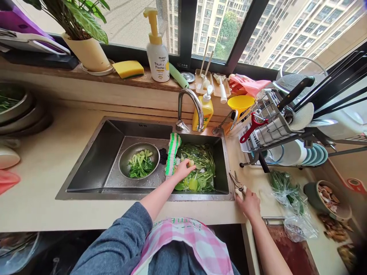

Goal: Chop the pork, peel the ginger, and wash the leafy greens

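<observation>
My left hand (pixel 185 170) reaches over the right-hand sink basin, its fingers closed around a small pale piece I cannot make out. Below it, leafy greens (pixel 205 162) lie in water. On the counter right of the sink, my right hand (pixel 249 203) has its fingers around the light handles of scissors (pixel 237 183), whose blades point away and stand apart. In the left basin a metal colander (pixel 124 171) holds cut greens (pixel 141 163). A green-and-white striped cloth (pixel 173 152) hangs over the divider, beside a black scrubber (pixel 163 156).
The faucet (pixel 189 95) arches over the sink near a yellow bottle (pixel 207 110). A dish rack (pixel 272 141) with a knife and plates stands at right. Nearby lie a plastic bag of greens (pixel 286 187), a bowl (pixel 315 191) and a cutting board (pixel 292 244). Stacked pans (pixel 28 114) sit at left.
</observation>
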The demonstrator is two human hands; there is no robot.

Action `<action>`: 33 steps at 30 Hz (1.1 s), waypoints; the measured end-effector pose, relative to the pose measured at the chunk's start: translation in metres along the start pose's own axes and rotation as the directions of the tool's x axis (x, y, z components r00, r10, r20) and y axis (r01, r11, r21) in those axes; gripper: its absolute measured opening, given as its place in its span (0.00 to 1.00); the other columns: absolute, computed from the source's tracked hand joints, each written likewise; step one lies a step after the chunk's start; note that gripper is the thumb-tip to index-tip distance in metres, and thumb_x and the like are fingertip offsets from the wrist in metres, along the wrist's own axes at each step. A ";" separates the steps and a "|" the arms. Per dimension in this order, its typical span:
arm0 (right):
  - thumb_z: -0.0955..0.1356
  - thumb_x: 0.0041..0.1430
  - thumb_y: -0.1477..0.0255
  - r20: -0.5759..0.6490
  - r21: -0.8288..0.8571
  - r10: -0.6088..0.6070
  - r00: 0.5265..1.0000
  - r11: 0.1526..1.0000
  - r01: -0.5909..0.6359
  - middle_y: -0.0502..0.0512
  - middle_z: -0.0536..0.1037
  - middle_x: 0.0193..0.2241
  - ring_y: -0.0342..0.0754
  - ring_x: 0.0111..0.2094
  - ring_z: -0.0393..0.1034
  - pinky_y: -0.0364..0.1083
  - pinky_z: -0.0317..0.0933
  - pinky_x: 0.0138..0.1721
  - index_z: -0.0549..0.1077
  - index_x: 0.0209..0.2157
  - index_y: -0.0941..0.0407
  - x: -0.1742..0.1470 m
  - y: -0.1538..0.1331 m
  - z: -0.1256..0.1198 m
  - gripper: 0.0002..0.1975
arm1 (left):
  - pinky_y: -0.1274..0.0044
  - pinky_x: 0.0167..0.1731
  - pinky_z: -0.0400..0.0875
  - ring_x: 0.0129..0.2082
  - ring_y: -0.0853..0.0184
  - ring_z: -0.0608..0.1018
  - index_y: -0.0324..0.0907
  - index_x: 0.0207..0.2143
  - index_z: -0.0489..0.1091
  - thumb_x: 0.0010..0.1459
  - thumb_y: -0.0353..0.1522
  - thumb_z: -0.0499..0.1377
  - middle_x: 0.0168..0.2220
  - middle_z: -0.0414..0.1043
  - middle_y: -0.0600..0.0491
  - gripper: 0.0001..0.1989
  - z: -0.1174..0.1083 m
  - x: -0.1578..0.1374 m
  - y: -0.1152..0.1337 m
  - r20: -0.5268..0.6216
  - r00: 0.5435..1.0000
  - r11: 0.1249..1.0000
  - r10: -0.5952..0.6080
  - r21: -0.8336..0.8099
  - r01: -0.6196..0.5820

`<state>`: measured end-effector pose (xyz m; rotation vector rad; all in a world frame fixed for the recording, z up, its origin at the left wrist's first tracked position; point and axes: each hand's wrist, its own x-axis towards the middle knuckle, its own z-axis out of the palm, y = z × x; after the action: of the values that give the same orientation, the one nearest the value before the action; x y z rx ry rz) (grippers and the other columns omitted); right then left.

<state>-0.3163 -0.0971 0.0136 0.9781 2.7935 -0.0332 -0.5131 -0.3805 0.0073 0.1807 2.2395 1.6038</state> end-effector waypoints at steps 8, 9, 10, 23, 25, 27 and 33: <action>0.60 0.49 0.71 0.072 0.561 -0.437 0.897 0.761 0.325 0.57 0.71 0.37 0.50 0.39 0.66 0.46 0.60 0.41 0.66 0.46 0.57 -0.045 -0.094 -0.033 0.20 | 0.77 0.31 0.62 0.29 0.67 0.69 0.44 0.34 0.66 0.50 0.37 0.56 0.28 0.69 0.56 0.09 0.012 -0.018 0.000 0.183 0.982 0.965 0.040 0.249 -0.085; 0.61 0.49 0.72 0.097 0.579 -0.456 0.885 0.749 0.322 0.57 0.71 0.37 0.50 0.39 0.66 0.46 0.60 0.41 0.66 0.46 0.56 -0.048 -0.102 -0.034 0.20 | 0.77 0.32 0.62 0.30 0.66 0.70 0.44 0.34 0.67 0.50 0.38 0.56 0.29 0.70 0.55 0.10 0.014 -0.019 -0.001 0.212 0.976 0.964 0.051 0.245 -0.103; 0.61 0.49 0.72 0.118 0.589 -0.467 0.877 0.744 0.317 0.56 0.71 0.36 0.49 0.39 0.66 0.46 0.60 0.41 0.66 0.46 0.57 -0.050 -0.108 -0.034 0.20 | 0.77 0.34 0.63 0.31 0.66 0.71 0.43 0.35 0.67 0.50 0.37 0.56 0.30 0.71 0.54 0.10 0.015 -0.020 -0.001 0.240 0.969 0.964 0.060 0.239 -0.119; 0.60 0.50 0.70 0.246 0.649 -0.515 0.821 0.717 0.256 0.50 0.73 0.27 0.46 0.28 0.64 0.41 0.53 0.29 0.70 0.35 0.54 -0.050 -0.121 -0.038 0.11 | 0.76 0.33 0.65 0.31 0.64 0.72 0.40 0.32 0.69 0.51 0.36 0.54 0.30 0.73 0.52 0.10 0.016 -0.019 -0.007 0.425 0.904 0.973 0.052 0.181 -0.142; 0.60 0.51 0.70 0.228 0.659 -0.518 0.824 0.705 0.261 0.50 0.72 0.26 0.45 0.27 0.63 0.40 0.52 0.28 0.69 0.32 0.55 -0.051 -0.122 -0.032 0.09 | 0.76 0.32 0.65 0.31 0.64 0.72 0.40 0.31 0.68 0.50 0.36 0.55 0.29 0.73 0.53 0.09 0.015 -0.018 -0.009 0.421 0.906 0.973 0.042 0.188 -0.133; 0.60 0.51 0.69 0.205 0.663 -0.510 0.835 0.700 0.265 0.49 0.71 0.24 0.44 0.25 0.61 0.40 0.51 0.27 0.69 0.30 0.55 -0.051 -0.121 -0.025 0.08 | 0.77 0.32 0.65 0.30 0.64 0.72 0.41 0.29 0.68 0.50 0.36 0.55 0.28 0.73 0.53 0.08 0.014 -0.018 -0.009 0.416 0.909 0.969 0.031 0.211 -0.130; 0.60 0.53 0.67 0.203 0.622 -0.481 0.853 0.736 0.267 0.48 0.68 0.19 0.42 0.21 0.57 0.40 0.46 0.23 0.68 0.26 0.55 -0.051 -0.124 -0.020 0.09 | 0.77 0.34 0.65 0.34 0.64 0.73 0.41 0.33 0.68 0.53 0.37 0.53 0.33 0.73 0.51 0.10 0.018 -0.018 -0.008 0.451 0.892 0.931 -0.038 0.339 -0.131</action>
<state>-0.3573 -0.2235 0.0372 0.3848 2.6074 -1.0623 -0.4887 -0.3736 -0.0013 0.6443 2.1354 1.0111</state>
